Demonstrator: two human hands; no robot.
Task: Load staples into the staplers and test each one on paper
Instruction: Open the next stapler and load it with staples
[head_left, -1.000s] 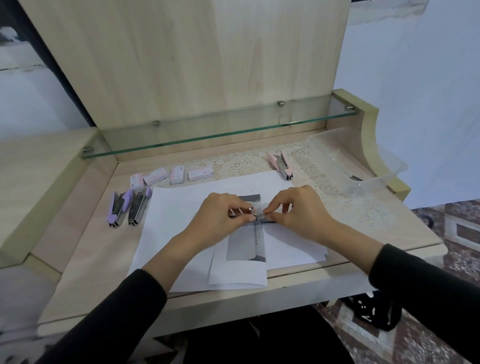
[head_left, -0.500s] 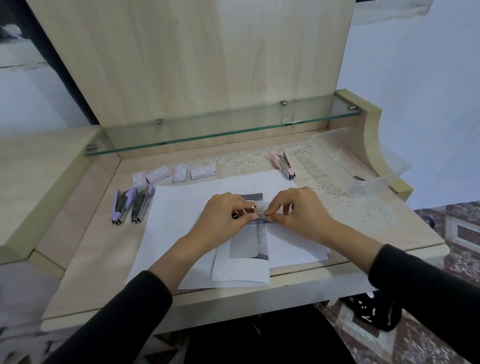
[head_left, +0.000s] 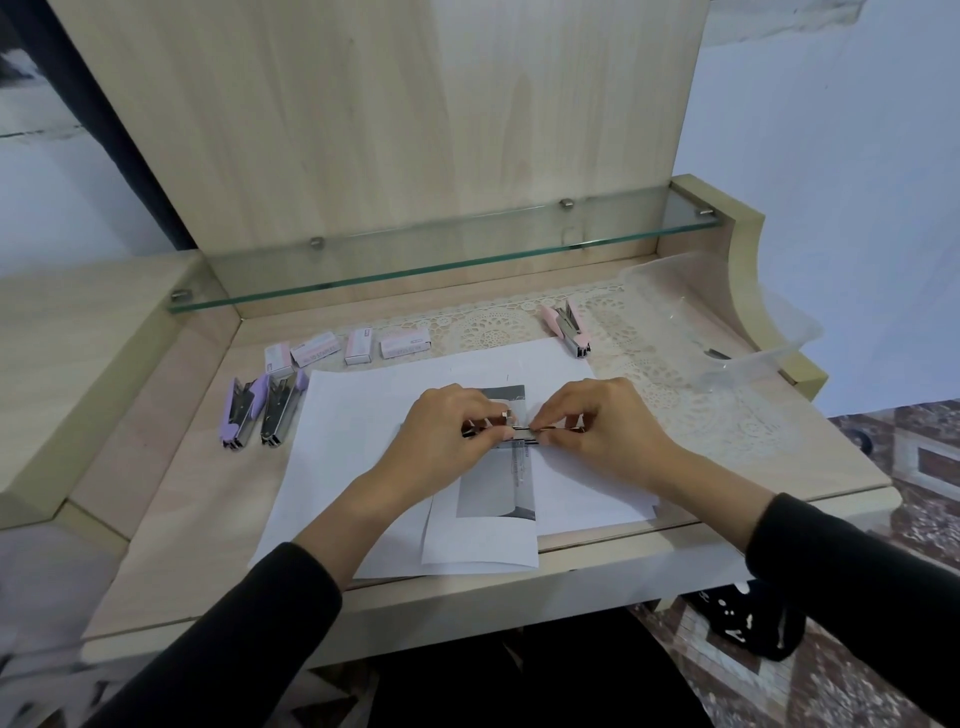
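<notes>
Glass shelf (head_left: 447, 260) overhangs back of tabletop (head_left: 171, 493). Left: two purple staplers (head_left: 257, 410), staple boxes (head_left: 348, 348) behind. Right: pink stapler (head_left: 566, 330), plastic tub (head_left: 727, 322). Bare tabletop front-left and right of paper (head_left: 353, 415).

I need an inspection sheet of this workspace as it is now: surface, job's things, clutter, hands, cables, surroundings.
Surface: wooden desk, lace mat at back right, white paper sheets in the middle.
Job's things: two purple staplers left of the paper; pink stapler on the mat; four staple boxes in a row; metal stapler part held over the paper.
Clutter: clear plastic tray at right.
Hands: left hand and right hand both grip the metal part.
Cables: nothing seen.
Surroundings: glass shelf, wooden back panel, patterned floor.
</notes>
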